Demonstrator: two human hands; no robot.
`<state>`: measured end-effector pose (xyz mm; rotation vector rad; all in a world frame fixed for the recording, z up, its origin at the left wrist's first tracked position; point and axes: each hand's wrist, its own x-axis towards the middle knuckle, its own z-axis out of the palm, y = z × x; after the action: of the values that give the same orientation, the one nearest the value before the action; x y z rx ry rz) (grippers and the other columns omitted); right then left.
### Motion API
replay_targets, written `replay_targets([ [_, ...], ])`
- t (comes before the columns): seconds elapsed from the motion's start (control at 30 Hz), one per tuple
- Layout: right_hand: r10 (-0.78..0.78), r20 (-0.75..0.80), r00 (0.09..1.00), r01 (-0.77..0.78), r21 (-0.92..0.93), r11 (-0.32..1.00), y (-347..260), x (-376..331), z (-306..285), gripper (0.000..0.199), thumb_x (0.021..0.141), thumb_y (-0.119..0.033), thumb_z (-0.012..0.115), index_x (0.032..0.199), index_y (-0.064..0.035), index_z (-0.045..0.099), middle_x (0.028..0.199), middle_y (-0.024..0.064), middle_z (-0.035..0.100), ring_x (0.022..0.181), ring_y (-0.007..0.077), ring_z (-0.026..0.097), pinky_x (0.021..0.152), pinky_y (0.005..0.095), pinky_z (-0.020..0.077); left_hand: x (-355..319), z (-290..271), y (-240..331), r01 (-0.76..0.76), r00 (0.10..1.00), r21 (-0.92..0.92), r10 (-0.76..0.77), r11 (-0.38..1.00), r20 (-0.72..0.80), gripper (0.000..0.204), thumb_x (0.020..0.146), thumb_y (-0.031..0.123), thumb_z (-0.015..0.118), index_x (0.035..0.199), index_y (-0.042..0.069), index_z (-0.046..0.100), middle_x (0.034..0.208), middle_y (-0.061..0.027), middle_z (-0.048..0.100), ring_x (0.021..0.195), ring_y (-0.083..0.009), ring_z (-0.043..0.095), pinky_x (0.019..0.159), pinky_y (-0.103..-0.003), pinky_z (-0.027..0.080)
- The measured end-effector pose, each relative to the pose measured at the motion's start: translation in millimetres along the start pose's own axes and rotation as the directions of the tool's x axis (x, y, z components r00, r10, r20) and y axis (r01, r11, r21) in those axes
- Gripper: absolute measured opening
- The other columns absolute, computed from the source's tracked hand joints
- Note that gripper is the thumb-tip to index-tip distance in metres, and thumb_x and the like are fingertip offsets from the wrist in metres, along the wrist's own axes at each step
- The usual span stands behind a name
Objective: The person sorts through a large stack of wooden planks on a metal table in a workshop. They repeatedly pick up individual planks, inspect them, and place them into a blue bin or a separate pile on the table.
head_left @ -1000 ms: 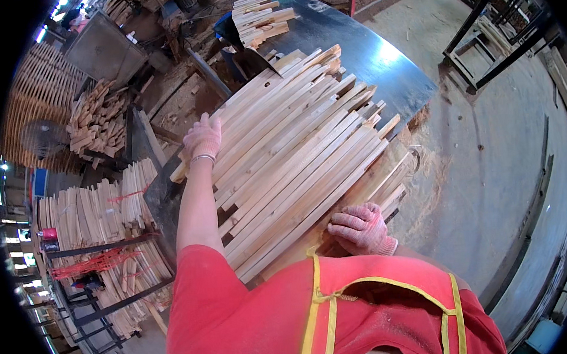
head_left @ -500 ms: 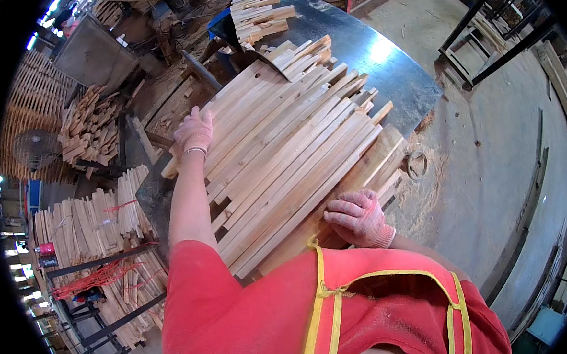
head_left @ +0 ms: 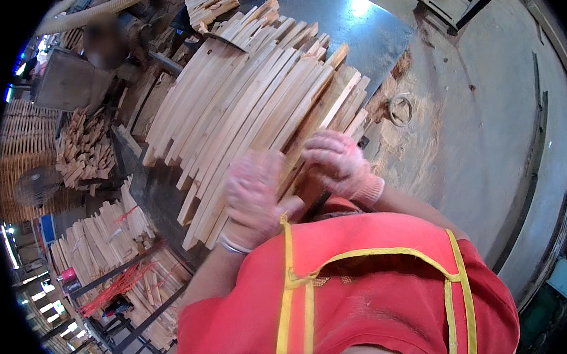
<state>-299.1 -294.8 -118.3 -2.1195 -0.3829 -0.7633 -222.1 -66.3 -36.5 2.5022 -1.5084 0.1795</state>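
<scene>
A broad row of pale wooden strips [head_left: 227,102] lies side by side on a dark metal tabletop [head_left: 325,12]. My left hand [head_left: 255,188], in a pinkish work glove, is over the near ends of the strips, blurred by motion. Its fingers look stretched out with the thumb apart, and nothing shows in it. Close to its right, my gloved right hand [head_left: 338,164] has its fingers curled over the near end of a darker brown board [head_left: 322,113]. Whatever lies under those fingers is hidden.
A dark metal blade-like plate [head_left: 226,42] stands over the far strips, with more short wood [head_left: 211,6] behind. Stacked strips [head_left: 102,237] fill a rack at the left beside a scrap pile [head_left: 86,150] and a fan [head_left: 37,187]. A ring [head_left: 400,110] lies in sawdust at right.
My left hand has left the far-left strips and come back near my right hand. The row now sits farther left and higher in view as the view has shifted. My right hand stays curled.
</scene>
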Motion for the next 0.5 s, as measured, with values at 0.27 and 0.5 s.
replay_targets([
  [0.27,0.168,0.047,0.985,-0.170,0.036,0.985,-12,-65,-59,0.026,0.083,-0.013,0.077,0.109,-0.0086,0.072,0.110,0.0107,0.071,0.107,0.0350,0.066,0.094,0.0465,0.0530,-22,6,19,0.088,0.978,0.155,-0.115,0.984,0.174,0.083,0.068,0.045,0.082,0.140,0.011,0.059,0.142,-0.0153,0.051,0.138,-0.0384,0.043,0.115,-0.054,0.035],
  [0.5,0.099,0.199,0.975,-0.099,-0.010,0.995,-20,-63,-51,0.031,0.079,-0.013,0.080,0.109,-0.0109,0.072,0.114,0.0073,0.070,0.112,0.0322,0.065,0.094,0.0454,0.0523,-19,-4,4,0.220,0.951,0.289,-0.271,0.932,0.149,0.065,0.078,0.024,0.074,0.137,0.003,0.057,0.134,-0.0162,0.059,0.128,-0.0371,0.053,0.105,-0.050,0.043],
])
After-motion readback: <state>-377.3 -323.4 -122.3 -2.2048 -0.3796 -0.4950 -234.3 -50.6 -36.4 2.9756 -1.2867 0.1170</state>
